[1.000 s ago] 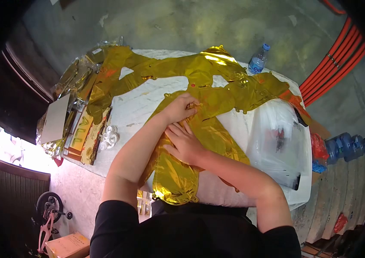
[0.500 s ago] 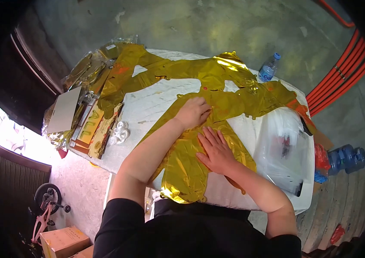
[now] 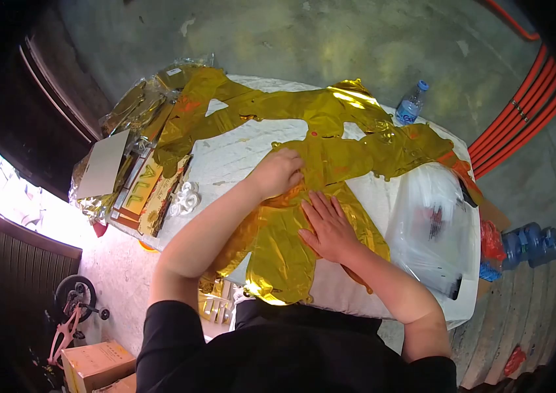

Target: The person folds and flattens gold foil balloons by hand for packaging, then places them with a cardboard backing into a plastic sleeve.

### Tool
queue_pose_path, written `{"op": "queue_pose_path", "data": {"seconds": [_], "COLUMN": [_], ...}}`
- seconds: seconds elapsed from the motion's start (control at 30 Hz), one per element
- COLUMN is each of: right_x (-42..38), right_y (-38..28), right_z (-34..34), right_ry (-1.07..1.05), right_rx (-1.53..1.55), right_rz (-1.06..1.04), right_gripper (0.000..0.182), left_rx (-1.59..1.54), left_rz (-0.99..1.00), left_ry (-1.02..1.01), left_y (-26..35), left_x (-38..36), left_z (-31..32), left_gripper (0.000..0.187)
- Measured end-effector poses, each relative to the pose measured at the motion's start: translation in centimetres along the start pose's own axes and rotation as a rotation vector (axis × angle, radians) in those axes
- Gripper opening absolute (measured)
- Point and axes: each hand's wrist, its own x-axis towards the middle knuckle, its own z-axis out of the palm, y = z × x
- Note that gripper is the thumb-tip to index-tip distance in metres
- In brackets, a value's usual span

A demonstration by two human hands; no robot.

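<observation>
A large flat gold foil balloon, uninflated, sprawls over the white-covered table. My left hand is closed on its middle part, fingers curled down with the foil at them; the fingertips are partly hidden. Close to it on the right, my right hand lies flat on the foil with its fingers spread. Below both hands the foil reaches the table's near edge, with a shiny rounded end there. Around my left wrist the foil is creased and reflects orange.
Clear plastic bags lie at the right and a water bottle stands behind. To the left are packaged foil, printed cards and white ribbon rolls. Cardboard boxes sit on the floor.
My left hand has shifted slightly left and toward me, and the foil beneath it has crumpled and moved left. My right hand has stayed nearly in place, flat on the foil.
</observation>
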Motion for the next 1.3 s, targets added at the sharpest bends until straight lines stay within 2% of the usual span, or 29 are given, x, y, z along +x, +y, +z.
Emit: {"op": "queue_pose_path", "data": {"seconds": [0.17,0.23,0.43,1.1,1.3], "right_x": [0.1,0.2,0.0,0.1,0.1], "right_y": [0.0,0.1,0.1,-0.1,-0.2], "right_z": [0.1,0.1,0.0,-0.1,-0.2], "right_ry": [0.013,0.004,0.005,-0.077,-0.086], "right_rx": [-0.028,-0.009,-0.024,-0.170,-0.212], "right_rz": [-0.013,-0.024,-0.018,-0.013,-0.023], "right_gripper": [0.061,0.061,0.061,0.064,0.064], "left_rx": [0.020,-0.039,-0.093,-0.108,-0.102], "left_rz": [-0.085,-0.152,-0.131,-0.129,-0.139], "left_ry": [-0.002,-0.077,-0.031,0.019,-0.024], "left_y": [0.7,2.2,5.0,6.1,6.3], "left_x": [-4.9,-6.9,-12.1,-14.1,-14.1], "left_z": [-4.4,-5.8,-6.4,-5.6,-5.9], "left_gripper": [0.020,0.018,0.018,0.024,0.023]}}
